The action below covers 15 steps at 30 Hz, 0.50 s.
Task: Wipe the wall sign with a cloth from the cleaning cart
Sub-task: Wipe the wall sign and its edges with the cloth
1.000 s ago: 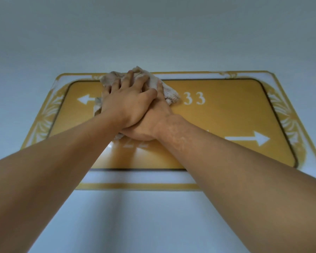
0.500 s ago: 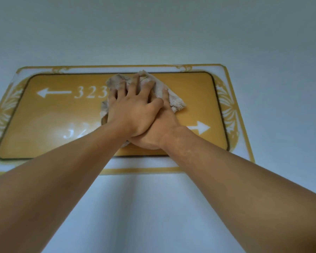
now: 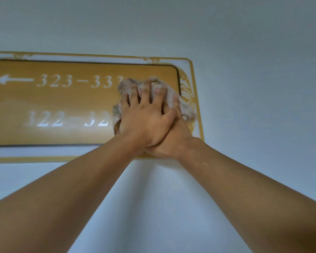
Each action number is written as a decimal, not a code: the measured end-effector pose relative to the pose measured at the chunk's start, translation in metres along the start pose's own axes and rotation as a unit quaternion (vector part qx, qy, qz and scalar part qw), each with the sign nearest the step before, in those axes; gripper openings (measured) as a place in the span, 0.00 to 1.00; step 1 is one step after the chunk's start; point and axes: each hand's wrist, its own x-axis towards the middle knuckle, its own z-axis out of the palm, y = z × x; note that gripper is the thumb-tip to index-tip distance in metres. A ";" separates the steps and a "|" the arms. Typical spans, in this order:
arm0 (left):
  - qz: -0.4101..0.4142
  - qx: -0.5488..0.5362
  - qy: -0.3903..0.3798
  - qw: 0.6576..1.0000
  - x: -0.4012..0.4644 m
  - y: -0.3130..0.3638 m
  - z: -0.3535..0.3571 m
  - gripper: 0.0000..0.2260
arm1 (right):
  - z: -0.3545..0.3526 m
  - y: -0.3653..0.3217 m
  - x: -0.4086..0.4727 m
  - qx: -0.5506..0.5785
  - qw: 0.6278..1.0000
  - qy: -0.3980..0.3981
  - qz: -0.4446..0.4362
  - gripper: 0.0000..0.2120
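Gold rectangular wall sign: my left hand, stacked on my right hand, both flat-open, presses a crumpled beige cloth.

Both bare forearms reach up and forward, converging — the left hand lies flat on top of the right hand, fingers spread and extended, the right hand's fingers mostly hidden beneath.

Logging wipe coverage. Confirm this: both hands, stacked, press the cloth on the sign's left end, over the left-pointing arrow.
Wrong end. The head view shows the left hand stacked on the right hand, pressing the cloth on the sign's right end; the left-pointing arrow is uncovered.
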 end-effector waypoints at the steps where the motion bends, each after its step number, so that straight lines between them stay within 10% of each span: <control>1: 0.003 -0.002 -0.001 1.000 -0.003 0.007 0.002 0.32 | 0.001 0.003 -0.006 0.003 1.000 0.002 0.004 0.42; 15: 0.023 -0.020 -0.052 0.998 -0.027 0.081 0.023 0.30 | 0.011 0.051 -0.072 0.008 0.999 -0.027 0.021 0.39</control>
